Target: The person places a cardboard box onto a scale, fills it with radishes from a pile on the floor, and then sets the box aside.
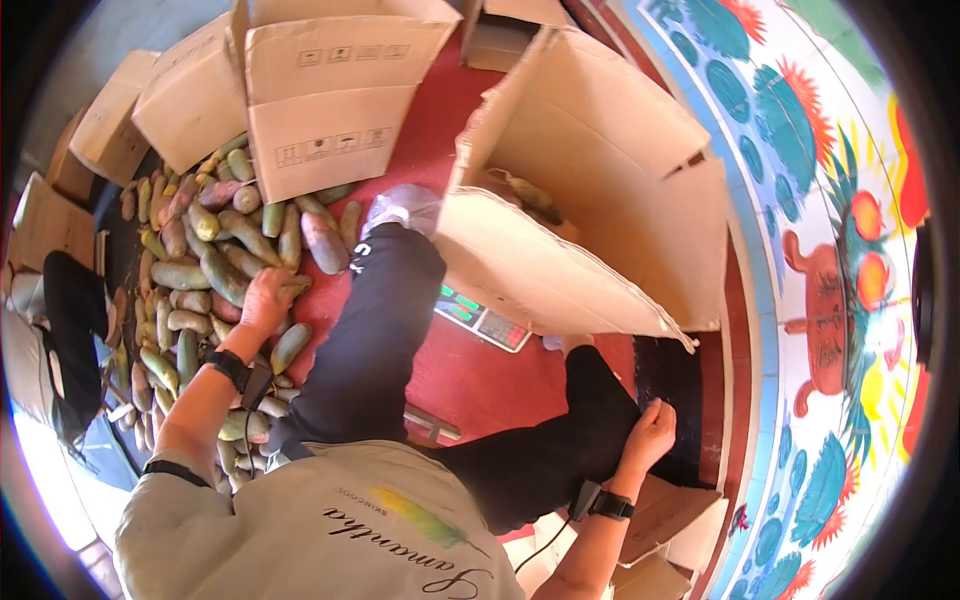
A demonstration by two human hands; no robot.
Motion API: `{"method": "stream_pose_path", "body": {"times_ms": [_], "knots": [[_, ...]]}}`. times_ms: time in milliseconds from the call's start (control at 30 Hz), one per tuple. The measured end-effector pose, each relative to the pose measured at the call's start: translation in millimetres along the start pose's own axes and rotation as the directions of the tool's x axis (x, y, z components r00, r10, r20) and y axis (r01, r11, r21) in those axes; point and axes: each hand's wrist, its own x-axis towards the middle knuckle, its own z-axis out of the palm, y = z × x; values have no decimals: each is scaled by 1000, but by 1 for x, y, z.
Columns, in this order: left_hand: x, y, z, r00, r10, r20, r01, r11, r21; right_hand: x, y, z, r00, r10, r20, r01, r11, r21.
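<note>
On the left, my left hand (266, 303) reaches into a large heap of long green and purplish radishes (222, 277). Its fingers are curled over the end of one green radish (296, 282); part of that radish is hidden under the hand. My right hand (652, 430) hangs beside my right knee, apart from the heap. Its fingers are curled in, and nothing shows in them. In front of me a tall open cardboard box (560, 265) rests on a scale (482, 318) with a green-lit display. A few radishes (535, 198) lie inside the box.
More cardboard boxes (335, 100) stand behind the heap and along the left. A painted wall (815, 300) runs down the right. Another person in dark trousers (75, 320) is at the far left. Flattened cardboard (655, 520) lies behind my right arm. The floor (480, 385) is red.
</note>
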Motion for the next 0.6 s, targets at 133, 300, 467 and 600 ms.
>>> {"method": "stream_pose_path", "body": {"times_ms": [133, 300, 467, 600], "knots": [[-57, -50, 35, 824, -364, 434, 292, 930, 224, -1, 5, 3, 998, 55, 43, -55, 999, -1], [-98, -53, 22, 645, -530, 550, 386, 848, 364, 0, 12, 5, 999, -4, 47, 5, 1000, -25], [-115, -71, 20, 637, -608, 474, 391, 785, 481, 1, 14, 6, 998, 7, 61, -3, 998, -62], [-120, -82, 20, 617, -637, 462, 431, 765, 479, 2, 12, 4, 996, 20, 91, -15, 998, -55]]}}
